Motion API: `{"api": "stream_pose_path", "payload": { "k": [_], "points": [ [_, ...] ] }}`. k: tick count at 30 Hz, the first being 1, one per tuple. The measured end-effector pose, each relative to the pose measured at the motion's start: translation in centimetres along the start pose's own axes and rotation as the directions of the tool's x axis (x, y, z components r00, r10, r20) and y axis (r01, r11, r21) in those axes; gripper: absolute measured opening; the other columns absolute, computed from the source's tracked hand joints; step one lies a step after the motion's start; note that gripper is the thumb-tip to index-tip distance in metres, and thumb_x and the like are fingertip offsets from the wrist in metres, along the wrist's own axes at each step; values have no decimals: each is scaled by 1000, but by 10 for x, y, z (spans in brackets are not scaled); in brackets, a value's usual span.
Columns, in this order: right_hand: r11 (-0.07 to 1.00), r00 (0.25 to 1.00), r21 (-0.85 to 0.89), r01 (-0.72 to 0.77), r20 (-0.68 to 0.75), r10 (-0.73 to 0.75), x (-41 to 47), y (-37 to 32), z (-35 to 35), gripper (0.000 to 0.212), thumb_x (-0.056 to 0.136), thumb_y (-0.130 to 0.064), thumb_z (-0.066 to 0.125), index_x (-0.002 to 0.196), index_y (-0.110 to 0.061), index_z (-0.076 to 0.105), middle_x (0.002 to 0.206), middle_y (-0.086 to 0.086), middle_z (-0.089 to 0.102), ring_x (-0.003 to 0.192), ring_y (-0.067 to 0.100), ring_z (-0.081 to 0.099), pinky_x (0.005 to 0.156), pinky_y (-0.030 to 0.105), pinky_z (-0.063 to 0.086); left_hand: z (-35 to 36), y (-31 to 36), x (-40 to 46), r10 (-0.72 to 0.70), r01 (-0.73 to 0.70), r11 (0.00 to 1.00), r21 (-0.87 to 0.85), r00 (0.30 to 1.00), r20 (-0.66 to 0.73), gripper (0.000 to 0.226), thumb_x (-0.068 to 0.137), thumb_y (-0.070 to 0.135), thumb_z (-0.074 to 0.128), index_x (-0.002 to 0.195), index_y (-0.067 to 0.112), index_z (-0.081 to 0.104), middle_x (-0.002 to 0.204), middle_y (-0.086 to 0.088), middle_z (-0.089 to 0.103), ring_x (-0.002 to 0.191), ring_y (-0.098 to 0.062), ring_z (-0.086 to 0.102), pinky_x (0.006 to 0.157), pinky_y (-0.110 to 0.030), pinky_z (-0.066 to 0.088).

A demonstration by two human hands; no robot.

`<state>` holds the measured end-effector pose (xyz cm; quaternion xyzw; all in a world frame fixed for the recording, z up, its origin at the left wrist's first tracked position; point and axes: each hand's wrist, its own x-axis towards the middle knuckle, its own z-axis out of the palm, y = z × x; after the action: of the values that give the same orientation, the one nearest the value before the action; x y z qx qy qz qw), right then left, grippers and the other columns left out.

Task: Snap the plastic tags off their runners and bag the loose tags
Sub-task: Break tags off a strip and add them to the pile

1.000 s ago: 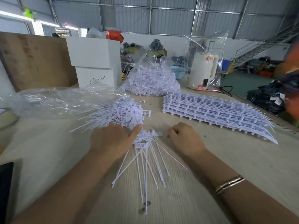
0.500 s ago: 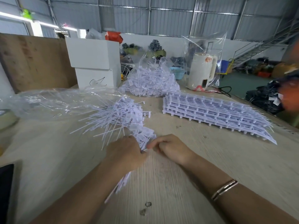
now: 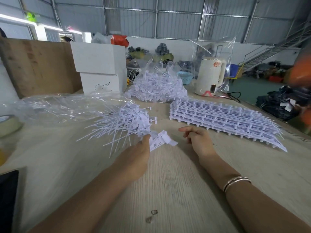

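On the tabletop [image 3: 176,190] the stack of runners [image 3: 223,118] lay stiff and flat, best lifted by its edges. The loose tags [image 3: 124,121] looked light, springy — likely to scatter. The left hand [image 3: 138,153] pinched a small bunch of tags [image 3: 161,140] by the heads; the right hand [image 3: 198,138] hung relaxed, holding nothing.

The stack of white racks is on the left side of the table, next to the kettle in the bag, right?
Not quite. The head view shows the stack of white racks on the right side of the table, near the kettle in its bag.
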<state>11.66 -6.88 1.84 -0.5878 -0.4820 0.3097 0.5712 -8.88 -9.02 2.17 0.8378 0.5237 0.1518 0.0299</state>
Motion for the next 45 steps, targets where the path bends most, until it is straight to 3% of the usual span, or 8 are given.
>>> {"api": "stream_pose_path", "payload": {
  "k": [3,7,16,19,28,33,38,45],
  "points": [
    [996,997,81,-23,-71,29,4,1,-6,46,88,6,34,74,-20,69,70,-4,56,52,3,45,56,15,39,-15,-4,8,160,-179,965,-193,981,-110,67,97,12,41,148,27,0,82,9,48,60,-10,50,52,-24,39],
    [993,999,114,6,-52,0,7,3,-6,47,88,10,33,73,-17,69,76,1,59,61,12,46,57,20,39,-47,-25,42,159,-243,930,-276,942,-295,73,99,16,41,145,42,-9,144,-9,42,114,-24,57,95,-41,48],
    [972,976,-191,138,193,-101,4,8,5,40,84,13,36,82,-8,70,71,-5,57,57,0,47,56,9,36,-43,-97,105,12,-9,936,353,1000,-6,66,95,18,42,149,20,5,142,-8,38,122,-27,40,97,-40,35],
    [962,966,-214,168,232,-117,3,8,7,41,84,13,36,78,-11,69,71,-6,58,52,-6,49,54,8,35,-33,-95,99,34,21,962,272,980,-196,73,84,28,56,148,25,19,142,-3,28,125,-25,27,100,-40,22],
    [960,969,-222,169,213,-121,2,11,4,48,83,10,38,70,-25,66,69,-9,59,60,0,49,58,11,38,-5,-36,56,590,-538,801,263,784,-195,47,68,6,59,109,28,65,120,1,56,114,-22,46,91,-38,32],
    [952,968,-254,169,226,-111,1,10,4,48,84,10,37,70,-26,66,71,-8,60,51,-6,48,51,7,35,3,-46,48,503,-468,851,238,857,-115,26,88,21,56,112,24,65,105,4,61,101,-19,55,84,-34,40],
    [944,962,-274,183,248,-115,2,9,4,48,84,9,38,66,-28,63,71,-10,60,56,-3,49,55,7,36,-9,-46,55,590,-461,791,403,750,-300,19,77,15,68,93,20,74,72,4,65,70,-18,62,64,-29,50],
    [941,956,-285,182,274,-102,2,8,5,47,85,8,38,69,-28,65,72,-10,59,56,-5,50,56,9,37,-17,-60,81,-40,171,915,364,939,-341,56,88,16,50,142,22,36,121,-3,45,110,-25,40,91,-36,31]
  ]
}}
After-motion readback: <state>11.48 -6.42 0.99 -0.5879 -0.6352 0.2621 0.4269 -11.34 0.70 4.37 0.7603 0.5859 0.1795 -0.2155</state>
